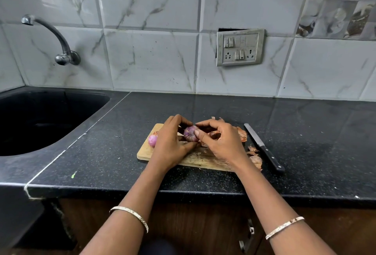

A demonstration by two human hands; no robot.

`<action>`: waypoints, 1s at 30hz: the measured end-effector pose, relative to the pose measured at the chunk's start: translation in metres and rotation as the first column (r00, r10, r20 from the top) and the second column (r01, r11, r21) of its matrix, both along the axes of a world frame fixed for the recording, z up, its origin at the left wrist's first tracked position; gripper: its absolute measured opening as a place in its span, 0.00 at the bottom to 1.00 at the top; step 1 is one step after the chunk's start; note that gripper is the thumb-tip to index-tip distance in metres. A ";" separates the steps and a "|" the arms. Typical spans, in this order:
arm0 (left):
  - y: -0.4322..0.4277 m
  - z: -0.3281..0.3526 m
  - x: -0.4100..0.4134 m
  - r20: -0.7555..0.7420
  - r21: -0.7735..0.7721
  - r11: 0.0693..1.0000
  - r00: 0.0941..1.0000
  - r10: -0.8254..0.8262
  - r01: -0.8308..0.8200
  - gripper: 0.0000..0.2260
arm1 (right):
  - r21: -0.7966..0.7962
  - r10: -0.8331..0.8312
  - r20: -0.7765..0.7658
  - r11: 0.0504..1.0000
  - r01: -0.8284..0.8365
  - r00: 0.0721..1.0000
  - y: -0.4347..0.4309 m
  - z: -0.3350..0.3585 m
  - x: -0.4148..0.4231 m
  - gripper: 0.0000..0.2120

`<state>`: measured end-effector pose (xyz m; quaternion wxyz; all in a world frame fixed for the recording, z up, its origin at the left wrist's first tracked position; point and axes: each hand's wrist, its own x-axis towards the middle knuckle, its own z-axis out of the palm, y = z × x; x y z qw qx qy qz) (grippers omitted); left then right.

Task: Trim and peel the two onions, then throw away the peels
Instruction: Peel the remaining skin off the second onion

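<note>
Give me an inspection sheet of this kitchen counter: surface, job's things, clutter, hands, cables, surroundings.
Surface: black counter, wooden cutting board on it.
Job's things: first onion held over the board; second onion lying at the board's left end; knife on the counter right of the board, untouched.
Clutter: peels by the board's right edge; green scrap near the counter's front.
Hands: left hand grips the first onion; right hand pinches at it.
Cables: nothing seen.
Surroundings: sink at left, tap above it, switch panel on the tiled wall.
</note>
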<state>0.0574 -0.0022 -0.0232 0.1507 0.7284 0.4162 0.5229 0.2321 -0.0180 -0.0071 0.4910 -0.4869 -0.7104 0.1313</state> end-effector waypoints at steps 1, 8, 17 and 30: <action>-0.001 0.001 0.000 -0.010 0.013 1.000 1.000 0.007 -0.007 0.19 | -0.012 0.012 -0.013 1.000 -0.012 1.000 0.001 -0.001 0.001 0.09; -0.003 0.001 0.001 -0.002 -0.005 1.000 1.000 -0.007 0.007 0.19 | -0.068 0.052 -0.098 0.996 -0.059 0.994 0.003 -0.002 0.004 0.11; -0.004 0.002 0.000 0.032 -0.077 0.995 0.998 -0.053 0.055 0.20 | -0.100 0.044 -0.116 0.993 -0.056 0.992 -0.001 -0.001 0.003 0.11; 0.002 -0.002 -0.001 0.132 -0.207 0.961 0.979 -0.156 0.181 0.25 | -0.139 0.124 -0.350 0.973 -0.182 0.928 0.002 -0.004 0.006 0.06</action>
